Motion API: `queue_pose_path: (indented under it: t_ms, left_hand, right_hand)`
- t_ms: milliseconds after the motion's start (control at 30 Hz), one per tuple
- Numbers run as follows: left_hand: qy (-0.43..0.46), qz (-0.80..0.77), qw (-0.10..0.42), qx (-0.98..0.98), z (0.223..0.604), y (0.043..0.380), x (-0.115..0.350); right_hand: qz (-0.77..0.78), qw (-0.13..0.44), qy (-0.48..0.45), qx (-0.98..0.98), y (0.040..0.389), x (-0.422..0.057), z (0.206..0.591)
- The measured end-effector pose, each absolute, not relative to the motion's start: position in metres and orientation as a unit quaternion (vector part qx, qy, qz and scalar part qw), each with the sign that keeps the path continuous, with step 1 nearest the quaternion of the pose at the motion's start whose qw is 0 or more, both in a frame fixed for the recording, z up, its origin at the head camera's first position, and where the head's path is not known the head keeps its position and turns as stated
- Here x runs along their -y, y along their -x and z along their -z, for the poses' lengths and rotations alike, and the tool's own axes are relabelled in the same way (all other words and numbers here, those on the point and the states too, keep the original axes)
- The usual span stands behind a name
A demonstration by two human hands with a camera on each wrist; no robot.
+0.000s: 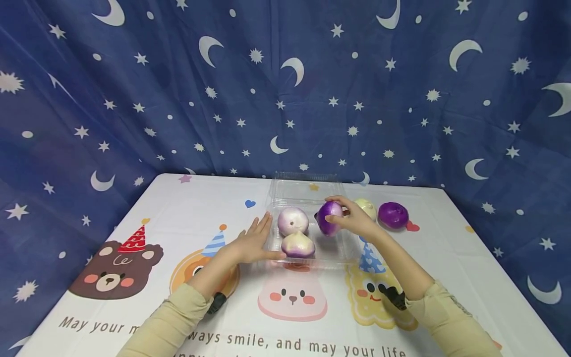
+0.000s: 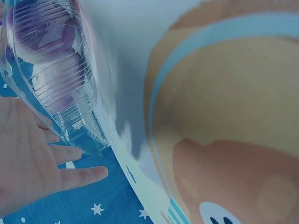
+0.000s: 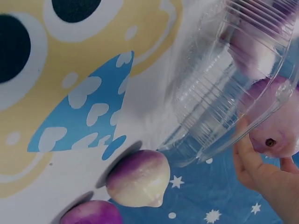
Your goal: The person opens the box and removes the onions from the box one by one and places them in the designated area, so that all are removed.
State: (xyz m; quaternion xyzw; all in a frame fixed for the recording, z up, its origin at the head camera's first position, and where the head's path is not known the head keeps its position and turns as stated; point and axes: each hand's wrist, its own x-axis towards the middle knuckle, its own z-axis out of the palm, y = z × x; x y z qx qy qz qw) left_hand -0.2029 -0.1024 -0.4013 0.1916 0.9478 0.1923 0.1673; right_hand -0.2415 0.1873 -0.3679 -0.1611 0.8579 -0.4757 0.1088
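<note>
A clear plastic clamshell box [image 1: 330, 252] stands mid-table with its lid [image 1: 290, 191] folded back. Two onions lie in its left half: a pale one [image 1: 293, 219] behind and a white-and-purple one [image 1: 298, 245] in front. My left hand [image 1: 252, 246], fingers spread and straight, rests along the box's left side with the thumb at the front corner. My right hand [image 1: 358, 219] grips a purple onion [image 1: 329, 220] between thumb and fingers over the box's right half. In the right wrist view, the held onion [image 3: 275, 123] shows behind the clear rim.
Right of the box, a pale onion [image 1: 367, 207] sits partly behind my right hand, with a dark purple onion [image 1: 393, 215] beside it. The white tablecloth [image 1: 214, 198] carries printed cartoon animals and text. A blue star-and-moon curtain [image 1: 250, 89] hangs behind the table.
</note>
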Motion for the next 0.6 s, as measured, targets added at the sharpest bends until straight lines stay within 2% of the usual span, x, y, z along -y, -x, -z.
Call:
queue_pose_path:
  t_ms: [600]
  left_hand:
    - [-0.191, -0.198, 0.160, -0.948, 0.405, 0.203, 0.103]
  right_hand:
    - [0.497, 0.059, 0.155, -0.852, 0.223, -0.207, 0.351]
